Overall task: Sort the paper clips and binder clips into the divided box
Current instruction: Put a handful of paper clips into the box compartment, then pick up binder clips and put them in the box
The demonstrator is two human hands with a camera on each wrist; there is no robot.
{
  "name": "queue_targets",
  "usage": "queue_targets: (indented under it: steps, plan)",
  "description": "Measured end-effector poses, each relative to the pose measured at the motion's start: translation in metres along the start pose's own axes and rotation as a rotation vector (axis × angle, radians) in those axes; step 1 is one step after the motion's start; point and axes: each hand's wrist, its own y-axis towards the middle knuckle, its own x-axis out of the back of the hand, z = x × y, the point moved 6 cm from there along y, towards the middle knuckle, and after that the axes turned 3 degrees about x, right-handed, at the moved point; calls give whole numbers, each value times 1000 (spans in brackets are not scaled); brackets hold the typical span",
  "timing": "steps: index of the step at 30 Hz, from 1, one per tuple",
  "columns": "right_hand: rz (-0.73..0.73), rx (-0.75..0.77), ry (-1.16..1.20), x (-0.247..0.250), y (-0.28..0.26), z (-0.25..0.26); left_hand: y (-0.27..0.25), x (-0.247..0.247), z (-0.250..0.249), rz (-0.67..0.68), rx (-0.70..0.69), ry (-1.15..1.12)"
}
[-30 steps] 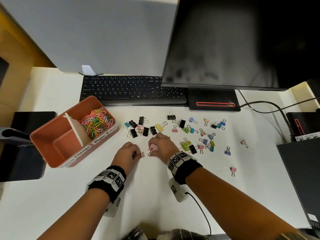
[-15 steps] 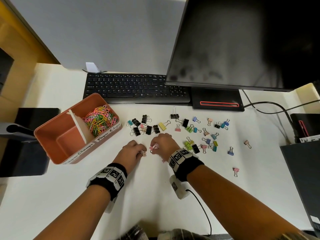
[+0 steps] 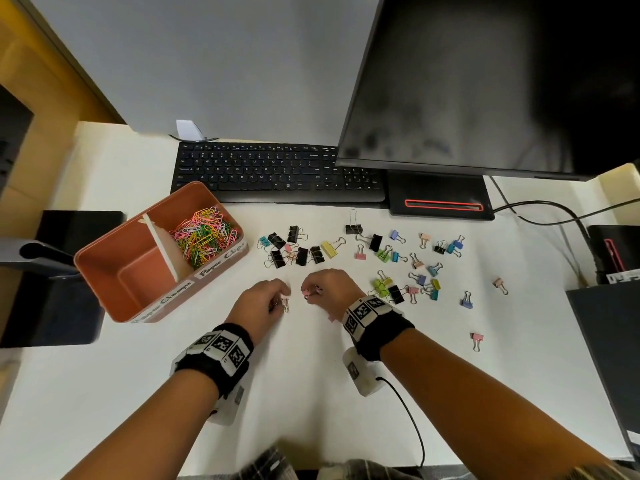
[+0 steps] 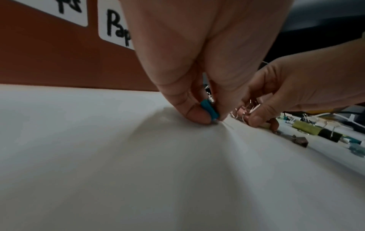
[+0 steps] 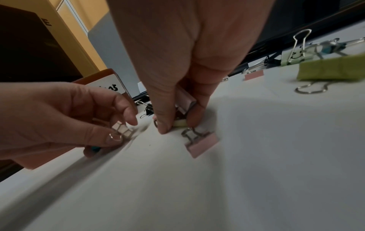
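Note:
An orange divided box [image 3: 104, 268] stands at the left; its far compartment holds coloured paper clips [image 3: 202, 237] and its near one shows only bare floor. Binder clips [image 3: 384, 252] lie scattered in front of the keyboard. My left hand [image 3: 282, 300] pinches a pale pink binder clip [image 3: 285, 302]; in the left wrist view its fingers [image 4: 197, 115] also hold a teal clip [image 4: 210, 110]. My right hand [image 3: 308, 292], close beside it, grips a pink binder clip [image 5: 186, 101] and a pale yellow one [image 5: 179, 123]. Another pink clip [image 5: 201, 143] lies on the table under that hand.
A black keyboard [image 3: 277, 171] and a monitor [image 3: 485, 81] on its stand [image 3: 440, 199] fill the back of the white desk. Cables [image 3: 554, 216] and dark devices [image 3: 609, 327] lie at the right. A wrist cable [image 3: 408, 417] trails toward the front edge.
Both hands stay close together on the same spot, still holding clips. The head view has shifted slightly, and a pink clip now shows beside my right wrist.

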Motion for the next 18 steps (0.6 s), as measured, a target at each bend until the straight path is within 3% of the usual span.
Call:
queue_targets:
  steps: [8,11,14,16,18]
  plan:
    - [-44,169,-63,5,2,33,-27,66,-3,-156,13,-98]
    - [-83,339,-54,10,8,83,-47,118,14,-290,70,-115]
    - [-108,514,-4,8,22,149,-65,169,49,-431,211,-189]
    - [-85,575,19,-3,38,194,-72,193,70,-522,300,-260]
    - [-49,577,27,-18,54,227,-74,203,84,-531,367,-436]
